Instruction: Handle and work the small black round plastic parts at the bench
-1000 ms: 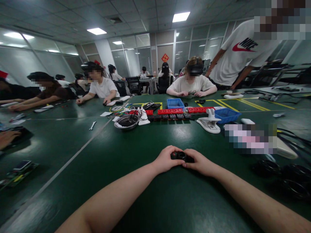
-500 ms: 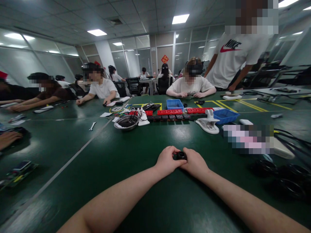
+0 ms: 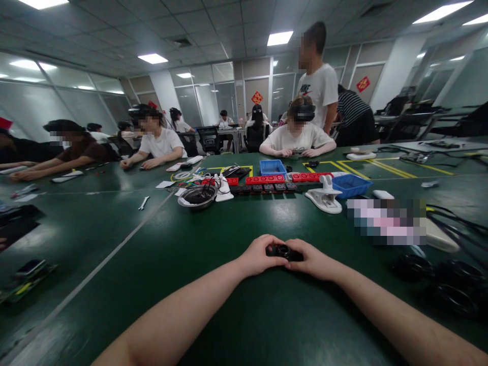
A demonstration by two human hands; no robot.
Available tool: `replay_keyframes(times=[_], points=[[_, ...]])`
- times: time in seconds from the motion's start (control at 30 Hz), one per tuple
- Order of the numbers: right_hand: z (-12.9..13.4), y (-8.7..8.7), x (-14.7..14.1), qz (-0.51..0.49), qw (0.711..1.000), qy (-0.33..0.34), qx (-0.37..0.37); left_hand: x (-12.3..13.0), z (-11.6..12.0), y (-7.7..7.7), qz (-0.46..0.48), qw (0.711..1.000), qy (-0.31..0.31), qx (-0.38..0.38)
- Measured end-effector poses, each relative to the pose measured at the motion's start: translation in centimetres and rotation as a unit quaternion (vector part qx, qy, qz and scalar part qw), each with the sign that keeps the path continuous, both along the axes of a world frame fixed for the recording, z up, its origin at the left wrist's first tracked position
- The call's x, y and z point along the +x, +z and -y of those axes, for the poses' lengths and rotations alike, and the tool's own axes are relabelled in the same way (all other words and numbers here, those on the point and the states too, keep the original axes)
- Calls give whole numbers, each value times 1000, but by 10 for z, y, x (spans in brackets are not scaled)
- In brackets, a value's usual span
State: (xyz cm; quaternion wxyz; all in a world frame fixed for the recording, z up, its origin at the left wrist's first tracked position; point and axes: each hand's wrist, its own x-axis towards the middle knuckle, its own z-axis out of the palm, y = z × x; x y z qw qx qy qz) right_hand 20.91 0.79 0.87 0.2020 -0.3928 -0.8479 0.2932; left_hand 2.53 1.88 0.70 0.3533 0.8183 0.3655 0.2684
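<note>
A small black device with a round, lens-like ring (image 3: 283, 250) sits between my two hands, low over the green tabletop. My left hand (image 3: 258, 255) is closed on its left side, thumb in front and fingers curled behind. On the other side my right hand (image 3: 314, 260) grips the right part, its thumb near the ring. More of the dark body shows now between the fingers. The underside is hidden, and I cannot tell whether it touches the table (image 3: 229, 315).
Black rings (image 3: 453, 300) and cables lie at the right. Ahead are a metal bowl (image 3: 196, 197), a white clamp stand (image 3: 325, 195), red power strips (image 3: 265, 179) and blue trays (image 3: 351, 186). A circuit board (image 3: 28, 277) lies left; a wrench (image 3: 144, 203) lies ahead. Several people sit around.
My right hand has shifted slightly right and down, uncovering more of the black device. Across the table, the standing person has moved left and farther back. A person in stripes now shows behind.
</note>
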Motion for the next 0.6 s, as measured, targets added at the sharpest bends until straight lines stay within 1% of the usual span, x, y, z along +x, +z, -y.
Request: replay_keyframes(times=[0.17,0.33,0.6], points=[[-2,3,2,3,1000,12,-29,0,-1,-1,1,1000,-5,-11],[-2,5,1,3,999,12,-40,-1,-2,-2,4,1000,-5,-8],[-3,1,0,-9,999,6,-41,0,1,0,4,1000,3,-4]])
